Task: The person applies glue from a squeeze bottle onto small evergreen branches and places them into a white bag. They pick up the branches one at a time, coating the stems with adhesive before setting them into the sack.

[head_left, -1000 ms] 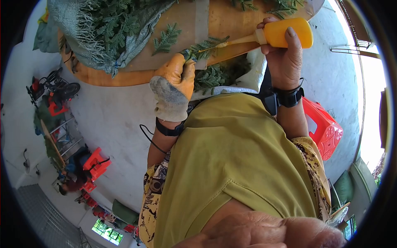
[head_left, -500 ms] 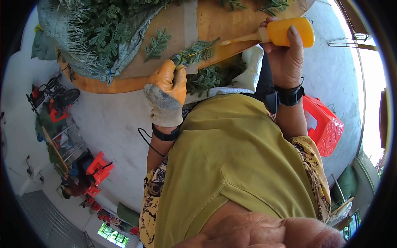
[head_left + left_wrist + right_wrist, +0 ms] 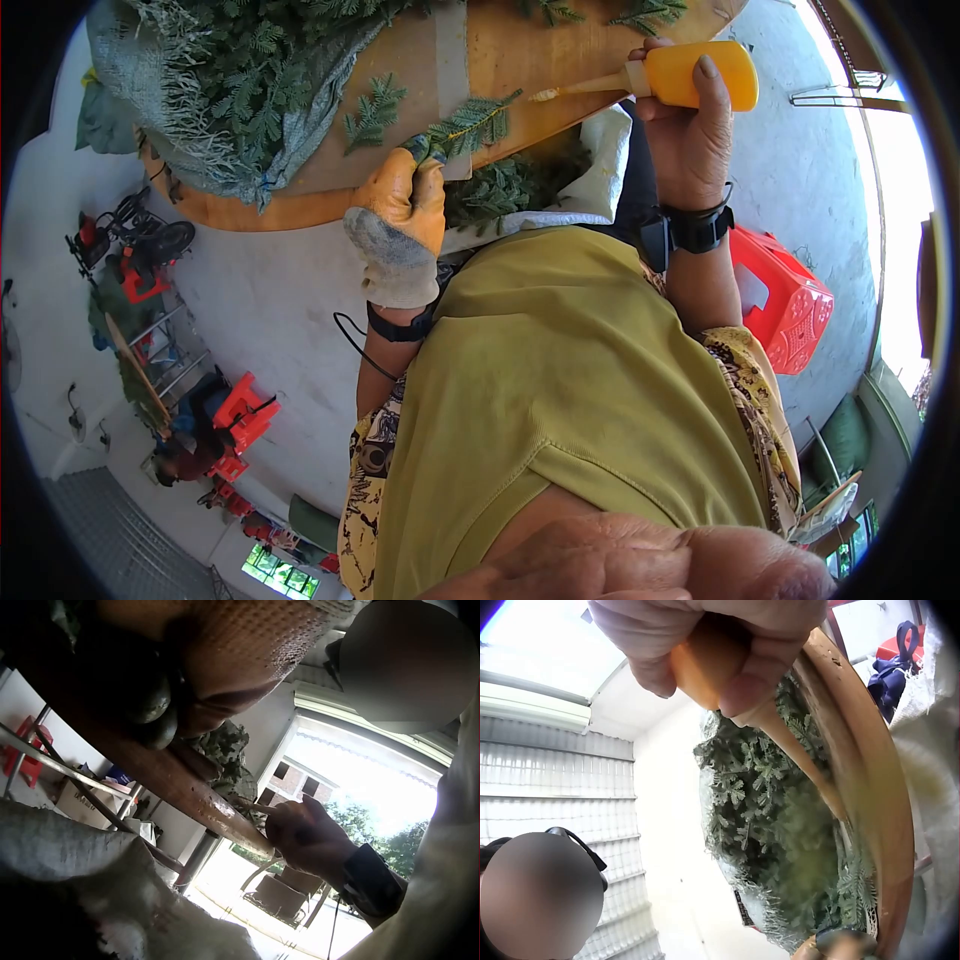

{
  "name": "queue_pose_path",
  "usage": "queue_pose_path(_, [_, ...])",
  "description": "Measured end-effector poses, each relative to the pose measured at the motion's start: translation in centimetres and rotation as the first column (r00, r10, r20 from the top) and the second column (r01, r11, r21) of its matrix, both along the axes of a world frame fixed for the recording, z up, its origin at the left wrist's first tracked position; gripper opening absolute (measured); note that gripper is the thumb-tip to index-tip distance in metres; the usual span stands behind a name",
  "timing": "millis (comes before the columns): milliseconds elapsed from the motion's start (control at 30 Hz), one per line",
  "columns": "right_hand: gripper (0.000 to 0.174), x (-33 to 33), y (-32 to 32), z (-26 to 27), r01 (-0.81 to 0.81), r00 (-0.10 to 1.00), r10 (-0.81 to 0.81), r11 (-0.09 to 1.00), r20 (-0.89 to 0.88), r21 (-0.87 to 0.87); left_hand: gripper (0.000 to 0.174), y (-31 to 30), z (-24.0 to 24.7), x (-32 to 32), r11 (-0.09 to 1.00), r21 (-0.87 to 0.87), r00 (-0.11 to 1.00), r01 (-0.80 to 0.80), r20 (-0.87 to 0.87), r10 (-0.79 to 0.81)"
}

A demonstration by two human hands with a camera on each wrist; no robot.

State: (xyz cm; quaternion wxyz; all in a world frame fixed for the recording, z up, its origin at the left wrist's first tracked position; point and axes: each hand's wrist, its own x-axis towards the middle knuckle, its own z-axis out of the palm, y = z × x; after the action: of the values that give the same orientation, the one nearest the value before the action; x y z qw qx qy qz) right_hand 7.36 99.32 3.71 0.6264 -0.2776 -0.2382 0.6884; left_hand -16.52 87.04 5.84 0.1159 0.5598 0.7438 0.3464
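Note:
In the head view my left hand [image 3: 398, 220], in an orange and grey work glove, pinches the stem end of a green fir sprig [image 3: 475, 124]. That sprig lies over the table's near edge, its tip pointing right. My bare right hand [image 3: 690, 150] grips a yellow squeeze bottle [image 3: 700, 76] on its side. Its long pale nozzle [image 3: 590, 87] points left, the crusted tip a short gap from the sprig. The right wrist view shows fingers and thumb wrapped around the bottle [image 3: 709, 664]. Another sprig [image 3: 375, 112] lies on the table near the glove.
The wooden table [image 3: 570, 50] has a curved edge. A woven sack [image 3: 125, 70] full of fir branches stands on its left. Below the edge, a white bag [image 3: 603, 175] holds more greenery. A red plastic stool [image 3: 790, 310] stands at right. Further sprigs [image 3: 650, 12] lie at the far side.
The nozzle tip overlapped the held sprig a second ago; now a gap separates them. The glove and sprig sit further left in view, and the table has shifted left in view too.

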Motion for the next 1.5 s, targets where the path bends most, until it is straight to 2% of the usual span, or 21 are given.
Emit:
queue_pose_path(200, [0.034,0.8,0.0,-0.1,0.003,0.999,-0.003,1.0,-0.046,0.008,0.011,-0.3,-1.1,-0.4,0.998,0.048,0.995,0.027,-0.095,-0.023])
queue_pose_path(267, [0.033,1.2,-0.1,0.1,0.022,0.992,-0.023,1.0,-0.121,-0.017,0.017,-0.4,-1.7,-0.3,0.991,0.123,0.965,-0.047,0.261,0.014])
queue_pose_path(400, [0.033,2.0,-0.7,0.4,0.043,0.995,-0.041,0.999,-0.093,0.016,0.028,-0.3,0.4,0.3,0.992,0.124,0.987,-0.031,0.16,0.011])
queue_pose_path(467, [0.033,2.1,-0.9,0.5,0.036,0.996,-0.035,0.999,-0.087,0.012,0.026,0.3,1.8,1.2,1.0,-0.018,1.0,0.008,0.026,-0.007])
queue_pose_path(500, [0.033,2.2,-1.1,0.6,0.036,0.995,-0.035,0.999,-0.089,0.014,0.026,0.5,1.8,1.3,1.0,-0.015,1.0,0.007,0.024,-0.007])
queue_pose_path(567, [0.033,2.3,-1.3,0.7,0.052,0.995,-0.051,0.999,-0.086,0.007,0.02,1.0,1.6,1.4,0.976,-0.186,0.993,0.109,-0.017,-0.115])
queue_pose_path(600, [0.033,2.4,-1.5,0.7,0.056,0.995,-0.055,0.998,-0.087,0.005,0.021,0.9,2.0,1.7,0.974,-0.19,0.989,0.126,-0.051,-0.138])
queue_pose_path(633, [0.033,2.5,-1.5,0.7,0.058,0.995,-0.057,0.998,-0.087,0.014,0.021,0.7,2.0,1.8,0.973,-0.191,0.988,0.132,-0.051,-0.144])
queue_pose_path(700, [0.034,2.9,-1.7,0.5,0.064,0.994,-0.062,0.998,-0.088,0.018,0.02,-0.2,1.8,1.9,0.944,-0.161,0.958,0.286,0.047,-0.282])
queue_pose_path(733, [0.035,3.3,-1.7,0.4,0.042,0.997,-0.041,0.999,-0.07,0.026,0.02,-0.7,1.9,2.0,0.935,-0.193,0.954,0.298,0.034,-0.297])
queue_pose_path(867, [0.038,3.3,-1.6,0.4,0.039,0.997,-0.037,0.999,-0.068,0.032,0.02,-1.6,1.8,2.0,0.944,-0.149,0.951,0.295,0.138,-0.276])
queue_pose_path(933, [0.038,3.2,-1.6,0.4,0.032,0.997,-0.029,0.999,-0.072,0.036,0.02,-1.4,3.3,2.0,0.997,0.002,0.955,0.082,0.285,-0.079])
queue_pose_path(967, [0.038,3.2,-1.6,0.4,0.03,0.997,-0.027,0.999,-0.065,0.037,0.02,-1.1,2.8,0.9,0.997,0.001,0.957,0.078,0.279,-0.075])
queue_pose_path(1033, [0.037,3.0,-1.5,0.3,0.034,0.997,-0.03,0.999,-0.072,0.042,0.022,-0.2,1.9,-1.9,0.99,0.108,0.988,-0.086,0.137,0.071])
queue_pose_path(1067, [0.037,2.9,-1.4,0.2,0.048,0.996,-0.045,0.998,-0.072,0.039,0.024,0.2,3.0,-2.0,0.993,0.043,0.994,-0.111,-0.012,0.112])
queue_pose_path(1200, [0.036,3.1,-1.4,0.1,0.032,0.995,-0.028,0.998,-0.092,0.051,0.028,1.5,1.8,-4.7,0.996,0.027,0.994,-0.082,-0.068,0.084])
queue_pose_path(1300, [0.036,3.1,-1.4,0.1,0.047,0.995,-0.045,0.999,-0.088,0.022,0.034,2.3,2.2,-5.3,0.998,-0.046,0.989,-0.039,-0.146,0.032])
queue_pose_path(1367, [0.036,2.9,-1.4,0.2,0.054,0.995,-0.053,0.998,-0.081,0.018,0.036,2.9,3.4,-4.8,0.967,-0.236,0.958,-0.094,-0.286,0.023])
queue_pose_path(1500, [0.036,3.0,-1.5,0.3,0.047,0.994,-0.045,0.999,-0.101,0.021,0.04,3.1,3.8,-3.9,0.952,-0.273,0.913,-0.139,-0.407,0.017])
